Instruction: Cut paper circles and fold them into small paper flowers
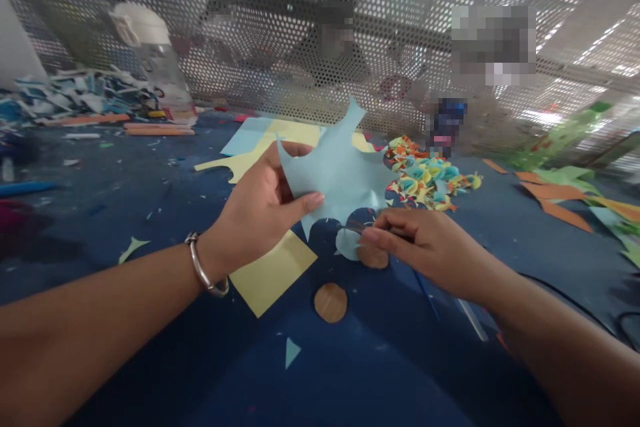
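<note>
My left hand (265,203) pinches a light blue sheet of paper (333,170) between thumb and fingers, holding it up off the table. Curved bites are cut out of the sheet's edges, leaving pointed corners. At its lower edge, my right hand (423,240) is closed around what looks like a small pair of scissors (356,226); their thin dark blades point left and the handles are hidden in the fingers. Just under the blades is a round light blue paper piece (347,244), beside a brown disc (373,256). Another brown disc (331,302) lies nearer me.
Yellow paper (275,273) lies beneath my left hand, more sheets (250,135) behind it. A heap of colourful paper bits (425,177) is at right, orange scraps (555,193) farther right. A clear bottle (163,73) stands back left before a perforated metal screen (260,33).
</note>
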